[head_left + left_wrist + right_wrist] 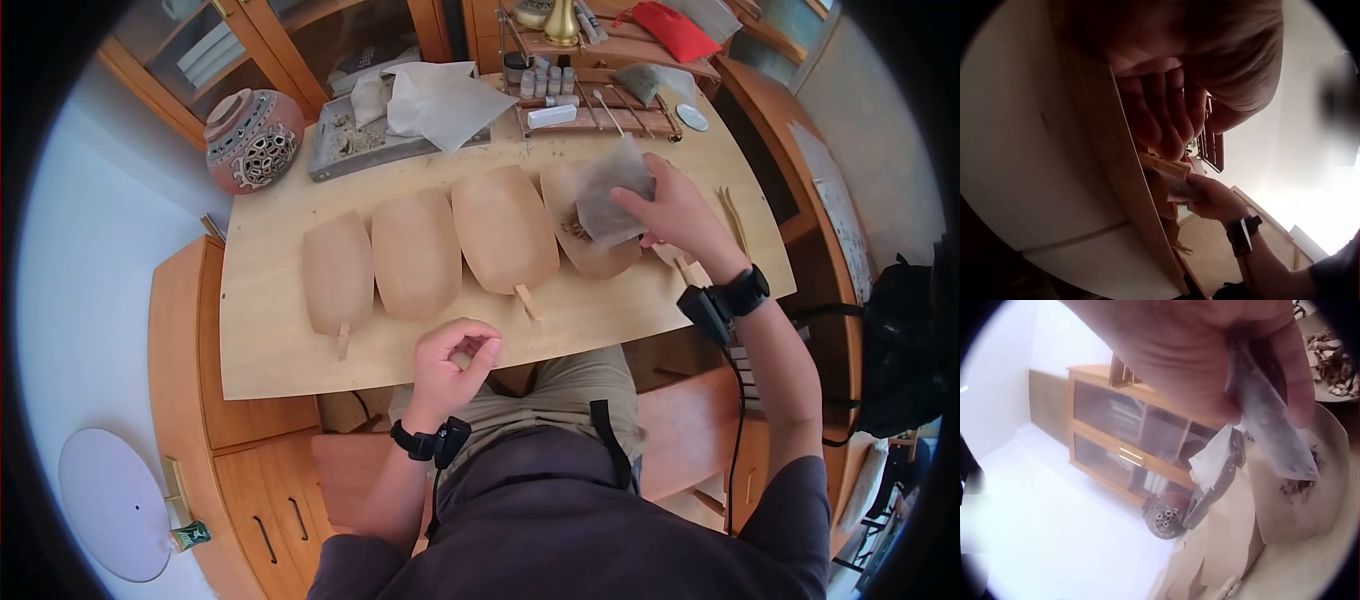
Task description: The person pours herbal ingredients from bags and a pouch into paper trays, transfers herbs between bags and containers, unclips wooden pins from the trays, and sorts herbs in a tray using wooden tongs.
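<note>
My right hand (692, 208) grips a translucent pouch (606, 198), tilted low over a shallow brown paper tray (608, 263). Small dark dried bits (1297, 486) lie in that tray below the pouch's lower end in the right wrist view. Beside it, another tray holds pale dried chips (1335, 369), mostly hidden by the hand in the head view. My left hand (450, 362) hovers by the table's front edge with loosely curled fingers and nothing in them. Three more trays (505, 230) stand in a row to the left.
Small wooden clothespins (528, 302) are at the near ends of some trays. Behind stand a grey tray (330, 165) with white sheets (440, 100), a pierced pot (255, 140) and a wooden rack (590, 118) with small bottles. Tweezers (733, 218) lie at the right.
</note>
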### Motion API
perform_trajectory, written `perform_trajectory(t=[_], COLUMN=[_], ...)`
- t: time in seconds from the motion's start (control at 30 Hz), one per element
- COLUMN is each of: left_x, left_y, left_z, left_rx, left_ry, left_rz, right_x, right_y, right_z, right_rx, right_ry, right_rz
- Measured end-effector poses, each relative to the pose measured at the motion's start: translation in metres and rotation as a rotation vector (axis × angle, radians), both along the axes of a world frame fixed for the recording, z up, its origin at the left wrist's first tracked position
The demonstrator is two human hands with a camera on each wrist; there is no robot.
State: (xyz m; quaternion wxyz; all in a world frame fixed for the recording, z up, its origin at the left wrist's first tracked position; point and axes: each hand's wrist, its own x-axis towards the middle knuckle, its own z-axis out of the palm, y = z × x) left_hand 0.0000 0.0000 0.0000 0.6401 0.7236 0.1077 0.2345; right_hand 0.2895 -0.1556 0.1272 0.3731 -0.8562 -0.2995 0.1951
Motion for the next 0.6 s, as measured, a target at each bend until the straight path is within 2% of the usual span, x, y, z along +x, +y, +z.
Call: perform_trajectory(t=[0.03,0.17,0.23,0.33,0.43,0.53,0.6], left_x=[0.001,-0.001,0.0,0.0,0.0,0.001,0.001], left_y=[0.0,0.001,-0.001,-0.001,0.0,0.0,0.0], left_z=[-0.001,-0.001,0.002,0.004,0.005,0.007,0.006], left_rx=[0.036,0.054,0.046,0.042,0.053,0.058,0.039], left_ry=[-0.01,-0.03,-0.017,-0.028,-0.033,-0.05,-0.045], left_rz=[-0.008,-0.007,0.047,0.041,0.034,0.032,0.03], right_x=[-0.002,-0.008,0.0,0.006,-0.005,-0.003,-0.009], right_y=[0.006,0.023,0.024,0.027,0.027,0.025,0.022], right_z=[0.006,0.01,-0.006,-0.014,0.008,0.0,0.002], right_rx=[-0.126,-0.211,-0.142,-0.023,-0.007,0.109,0.074], right_ry=[-0.057,-0.13,-0.449,-0.558,-0.444,-0.524,-0.511], right_rz=[0.024,0.043,0.095,0.151,0.054,0.074,0.077])
